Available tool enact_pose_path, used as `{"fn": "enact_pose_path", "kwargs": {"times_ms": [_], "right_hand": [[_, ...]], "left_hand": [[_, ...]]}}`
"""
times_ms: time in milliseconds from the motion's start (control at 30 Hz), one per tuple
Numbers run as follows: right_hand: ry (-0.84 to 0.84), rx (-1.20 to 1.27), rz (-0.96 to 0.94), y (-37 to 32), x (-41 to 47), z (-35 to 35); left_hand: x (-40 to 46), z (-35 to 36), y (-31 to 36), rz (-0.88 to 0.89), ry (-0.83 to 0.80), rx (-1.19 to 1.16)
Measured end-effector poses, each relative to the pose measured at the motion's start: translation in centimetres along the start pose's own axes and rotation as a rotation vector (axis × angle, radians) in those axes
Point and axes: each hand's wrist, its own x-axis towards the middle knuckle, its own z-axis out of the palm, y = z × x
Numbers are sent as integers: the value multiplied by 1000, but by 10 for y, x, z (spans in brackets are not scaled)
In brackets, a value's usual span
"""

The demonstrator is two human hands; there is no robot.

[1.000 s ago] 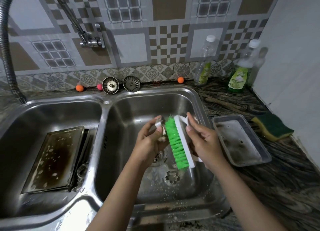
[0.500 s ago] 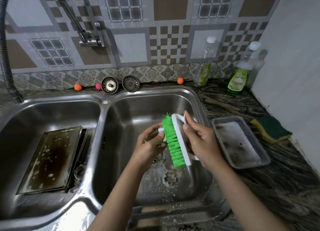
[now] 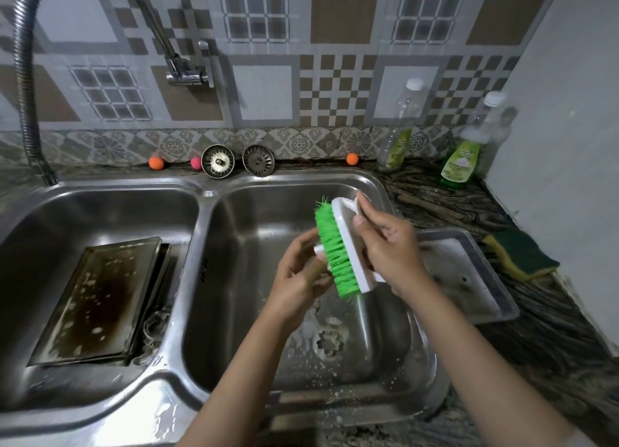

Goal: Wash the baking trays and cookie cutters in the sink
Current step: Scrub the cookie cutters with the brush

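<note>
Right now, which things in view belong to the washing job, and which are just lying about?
In the job:
- scrub brush, gripped by the right hand
- small cutter, held by the left hand
- flower cutter
- soapy tray
- grey tray

Lying about:
- sponge
- two bottles
- two strainers

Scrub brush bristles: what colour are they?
Bright green, set in a white back; the scrub brush in the right hand shows clearly in the head view.
</note>
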Motion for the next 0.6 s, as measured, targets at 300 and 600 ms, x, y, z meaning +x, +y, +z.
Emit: {"fn": "enact_pose_path", "kwargs": {"times_ms": [300,600], "right_hand": [[-58,4,43,13,-38,11],[21,-22,15,11,-32,20]], "left_hand": [[11,-26,14,33,210,-142],[12,-14,6,31,193,-149]]}}
